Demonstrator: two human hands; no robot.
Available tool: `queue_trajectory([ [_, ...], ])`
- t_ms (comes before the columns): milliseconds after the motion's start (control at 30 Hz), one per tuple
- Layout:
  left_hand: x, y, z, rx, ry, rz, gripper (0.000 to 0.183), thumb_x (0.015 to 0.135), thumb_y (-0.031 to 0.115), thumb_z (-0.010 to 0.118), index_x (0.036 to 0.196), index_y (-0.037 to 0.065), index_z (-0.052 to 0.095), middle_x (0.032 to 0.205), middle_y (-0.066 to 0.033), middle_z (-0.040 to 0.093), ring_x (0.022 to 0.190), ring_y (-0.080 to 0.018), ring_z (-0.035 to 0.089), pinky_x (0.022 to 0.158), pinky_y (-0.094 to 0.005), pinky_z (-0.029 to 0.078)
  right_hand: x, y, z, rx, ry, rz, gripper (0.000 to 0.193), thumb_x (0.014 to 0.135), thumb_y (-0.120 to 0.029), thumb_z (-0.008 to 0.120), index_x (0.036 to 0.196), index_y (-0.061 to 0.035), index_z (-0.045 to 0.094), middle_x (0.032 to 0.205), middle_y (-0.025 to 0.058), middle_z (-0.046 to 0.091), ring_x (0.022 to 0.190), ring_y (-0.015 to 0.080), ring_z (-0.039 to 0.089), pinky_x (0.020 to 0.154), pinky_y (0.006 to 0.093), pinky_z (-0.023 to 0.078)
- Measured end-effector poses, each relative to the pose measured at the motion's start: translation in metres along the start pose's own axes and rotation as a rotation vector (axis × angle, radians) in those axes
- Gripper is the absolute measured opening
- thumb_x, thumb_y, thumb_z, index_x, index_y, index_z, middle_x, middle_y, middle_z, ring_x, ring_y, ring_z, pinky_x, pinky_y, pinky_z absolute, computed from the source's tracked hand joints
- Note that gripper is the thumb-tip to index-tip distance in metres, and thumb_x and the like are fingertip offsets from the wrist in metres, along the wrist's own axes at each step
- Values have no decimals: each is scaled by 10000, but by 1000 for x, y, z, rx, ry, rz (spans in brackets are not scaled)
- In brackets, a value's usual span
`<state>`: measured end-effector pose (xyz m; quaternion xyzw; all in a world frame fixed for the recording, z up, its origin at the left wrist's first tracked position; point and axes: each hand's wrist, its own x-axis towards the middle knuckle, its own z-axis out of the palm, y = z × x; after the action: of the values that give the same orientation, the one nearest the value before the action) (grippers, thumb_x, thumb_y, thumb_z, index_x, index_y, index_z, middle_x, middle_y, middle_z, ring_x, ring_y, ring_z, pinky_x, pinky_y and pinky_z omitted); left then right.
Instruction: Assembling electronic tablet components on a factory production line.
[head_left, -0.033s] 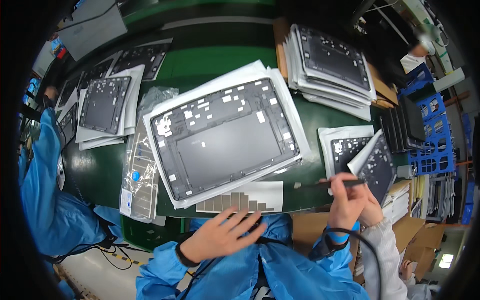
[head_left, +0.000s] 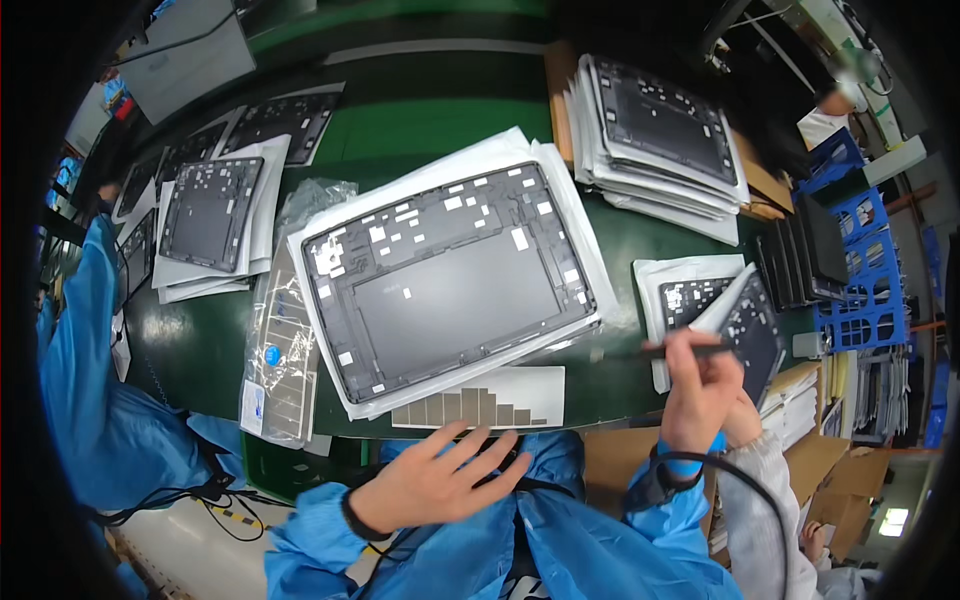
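Observation:
In front of me a large black tablet back housing [head_left: 460,305] with small white pads lies tilted on white foam sheets [head_left: 575,195]. My left hand [head_left: 440,482] is held palm down with spread fingers, by a white sheet [head_left: 545,392] of grey-brown rectangular strips at the table's near edge. My right hand [head_left: 700,390] grips a slim dark pen-shaped tool [head_left: 655,352], pointing left beside the housing; its tip is blurred. Left of the housing lies a clear plastic bag [head_left: 283,330] of similar strip sheets, with a blue round dot on it.
More housings are stacked between foam sheets at the back right [head_left: 665,120] and on the left [head_left: 210,215]. Beyond my right hand, a co-worker in a white sleeve [head_left: 765,500] is by another housing [head_left: 755,335]. A person in a blue sleeve [head_left: 85,370] sits left. Blue racks [head_left: 865,285] stand far right.
My right hand with the pen-shaped tool has shifted slightly up and its fingers are blurred. My left hand has moved slightly. The housing stays in place.

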<state>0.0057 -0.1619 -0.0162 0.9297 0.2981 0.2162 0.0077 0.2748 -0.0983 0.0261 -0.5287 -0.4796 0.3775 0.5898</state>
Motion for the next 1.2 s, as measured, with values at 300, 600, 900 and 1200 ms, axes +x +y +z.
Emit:
queue_trajectory([
  [300,64,-95,-48,133,-362,-108,635,876,478,693,1454,297,500,1563,-140,369,1403,-436,373,1109,-668,315,141,11,55,82,-224,-37,191,925,-63,711,1031,94,684,909,112,719,812,181,710,751,287,583],
  [600,90,-137,-66,-20,-381,-7,473,967,473,579,1261,104,596,1192,-122,605,1138,-292,584,970,-488,483,156,30,88,-11,-229,64,208,905,-72,732,993,108,676,846,118,727,754,168,722,696,246,562],
  [900,122,-174,-38,65,-238,-104,495,902,295,667,1311,35,563,1018,-105,576,912,-256,643,708,-379,560,161,44,90,-8,-260,92,215,910,-79,730,1001,106,667,838,140,734,763,184,733,679,230,540],
  [1200,122,-179,-30,48,-202,-106,520,892,301,663,1298,-10,565,1047,-128,587,930,-260,655,709,-371,559,164,46,90,24,-310,99,225,917,-92,731,1013,101,665,852,143,735,757,190,734,683,229,540],
])
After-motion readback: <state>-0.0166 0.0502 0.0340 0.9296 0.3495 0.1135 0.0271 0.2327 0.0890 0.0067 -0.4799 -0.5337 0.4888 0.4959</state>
